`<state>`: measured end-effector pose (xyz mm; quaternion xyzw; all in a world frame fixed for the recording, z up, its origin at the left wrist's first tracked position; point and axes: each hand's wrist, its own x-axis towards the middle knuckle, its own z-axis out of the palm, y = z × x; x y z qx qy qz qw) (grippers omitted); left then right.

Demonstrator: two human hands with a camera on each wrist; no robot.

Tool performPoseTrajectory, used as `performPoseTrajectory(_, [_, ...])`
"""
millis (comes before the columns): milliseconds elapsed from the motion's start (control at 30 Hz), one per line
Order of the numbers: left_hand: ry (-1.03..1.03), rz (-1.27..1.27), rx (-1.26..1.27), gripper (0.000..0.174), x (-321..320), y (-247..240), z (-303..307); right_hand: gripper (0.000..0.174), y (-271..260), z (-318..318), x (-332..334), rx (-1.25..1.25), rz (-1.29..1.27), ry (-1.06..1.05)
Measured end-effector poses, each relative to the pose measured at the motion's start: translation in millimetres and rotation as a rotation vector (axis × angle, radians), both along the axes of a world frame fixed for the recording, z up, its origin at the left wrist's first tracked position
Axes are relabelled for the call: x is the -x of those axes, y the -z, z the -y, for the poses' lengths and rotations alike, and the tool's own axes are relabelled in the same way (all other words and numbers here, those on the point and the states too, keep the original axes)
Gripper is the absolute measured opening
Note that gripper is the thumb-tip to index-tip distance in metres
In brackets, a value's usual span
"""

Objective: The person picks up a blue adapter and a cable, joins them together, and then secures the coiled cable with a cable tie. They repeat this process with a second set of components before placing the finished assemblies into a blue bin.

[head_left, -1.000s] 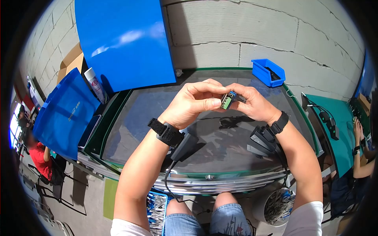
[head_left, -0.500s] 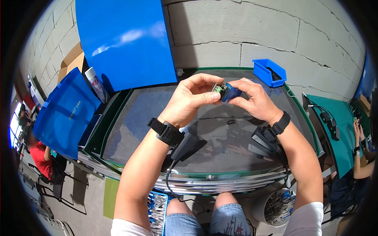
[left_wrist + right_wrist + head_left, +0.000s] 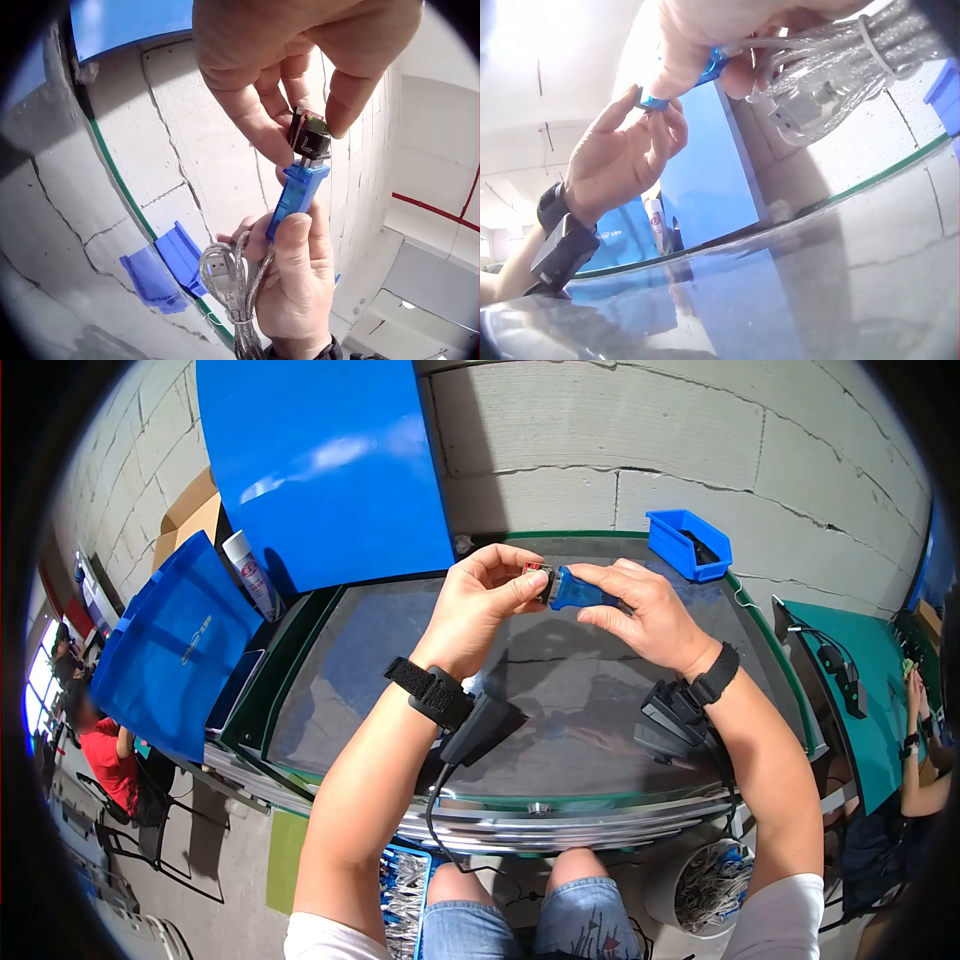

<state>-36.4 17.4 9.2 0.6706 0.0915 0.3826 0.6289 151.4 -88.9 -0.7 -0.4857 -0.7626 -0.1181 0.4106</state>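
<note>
Over the table [image 3: 570,730], my left hand [image 3: 475,605] pinches a small black module [image 3: 309,139] between thumb and fingers. Red and green parts, the green like a terminal block, show on it in the left wrist view. My right hand [image 3: 650,610] grips a translucent blue plug housing [image 3: 298,191] between thumb and forefinger. A short metal part at the housing's end meets the black module, the two in line. From the right hand hangs a coiled, tied grey clear-jacketed cable [image 3: 241,311] with a USB plug [image 3: 217,264] at its loose end.
A blue bin [image 3: 690,547] with dark items stands at the back right. At the back left are a blue panel [image 3: 330,480], a spray can [image 3: 252,575] and a blue folder-like cover [image 3: 175,650]. A bucket of cables [image 3: 700,890] stands below the table's front edge.
Both hands have shifted a little left, with the module and blue housing turned from a tilted, overlapping pose into one line. The green face has turned out of sight in the head view; red now shows.
</note>
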Motion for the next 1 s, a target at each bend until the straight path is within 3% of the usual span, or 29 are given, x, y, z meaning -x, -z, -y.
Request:
performPoseTrajectory(200, [-0.070, -0.009, 0.028, 0.019, -1.7, 1.1, 0.3, 0.040, -6.8, 3.3, 2.5, 0.018, 0.054, 0.035])
performPoseTrajectory(367, [-0.223, 0.189, 0.148, 0.019, 17.3, -7.5, -33.8, 0.036, -18.9, 16.2, -20.0, 0.079, -0.055, 0.086])
performPoseTrajectory(433, [-0.185, 0.227, 0.203, 0.024, 17.2, -8.3, -34.9, 0.037, -22.3, 17.7, -20.5, 0.124, -0.163, 0.072])
performPoseTrajectory(500, [0.154, 0.226, 0.246, 0.028, 11.9, -3.9, -25.0, 0.038, -19.5, 18.2, -15.6, 0.212, -0.386, -0.049])
performPoseTrajectory(633, [0.377, 0.144, 0.227, 0.034, 8.5, -3.3, -6.6, 0.040, -12.5, 15.9, -7.2, 0.321, -0.479, -0.264])
performPoseTrajectory(1000, [0.501, 0.063, 0.178, 0.029, 8.5, -1.0, -4.8, 0.038, -11.9, 15.7, -1.3, 0.436, -0.520, -0.394])
